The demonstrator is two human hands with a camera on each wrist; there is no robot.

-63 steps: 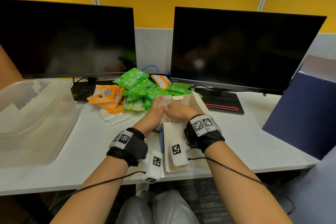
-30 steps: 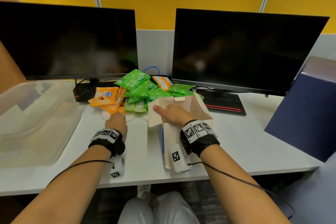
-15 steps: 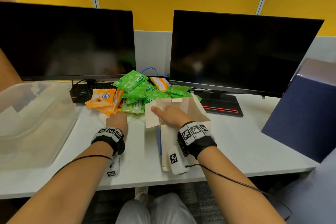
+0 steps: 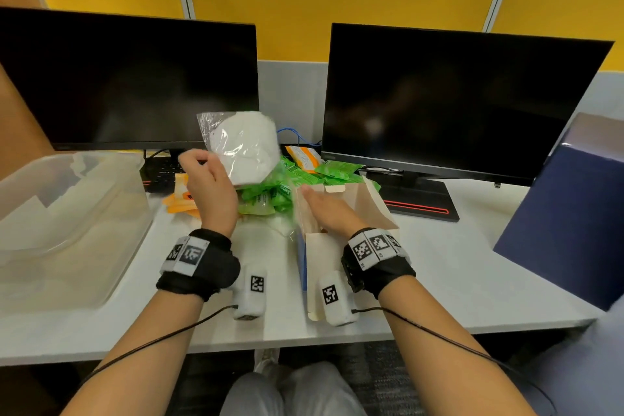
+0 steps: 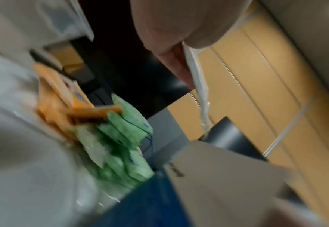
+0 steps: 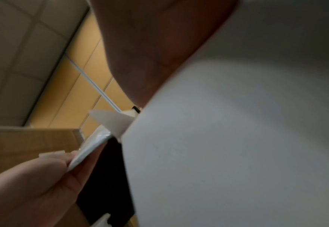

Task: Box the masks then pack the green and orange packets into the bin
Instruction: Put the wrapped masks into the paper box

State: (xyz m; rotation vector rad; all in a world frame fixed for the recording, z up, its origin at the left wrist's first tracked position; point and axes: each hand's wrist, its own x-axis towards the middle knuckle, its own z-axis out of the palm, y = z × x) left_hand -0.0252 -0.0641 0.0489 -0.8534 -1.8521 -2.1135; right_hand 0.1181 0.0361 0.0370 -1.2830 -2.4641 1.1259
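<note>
My left hand [image 4: 206, 176] pinches a white mask in a clear plastic wrapper [image 4: 241, 147] and holds it up above the pile of green packets [image 4: 266, 194]. The left wrist view shows the wrapper [image 5: 200, 93] edge-on under my thumb. Orange packets [image 4: 180, 199] lie left of the pile, and one more orange packet [image 4: 301, 157] lies behind it. The mask box [image 4: 341, 213] lies on the desk with its flaps open. My right hand [image 4: 324, 209] rests flat on the box's left flap, fingers straight. Another wrapped mask [image 4: 275, 226] lies on the desk between the hands.
A clear plastic bin [image 4: 64, 223] sits at the left of the white desk [image 4: 456, 277]. Two dark monitors [image 4: 456, 105] stand at the back. A dark blue panel [image 4: 570, 223] leans at the right edge. A keyboard [image 4: 162, 172] lies under the left monitor.
My left hand has lifted from the desk, raising a wrapped mask above the packet pile. My right hand has stayed on the box flap.
</note>
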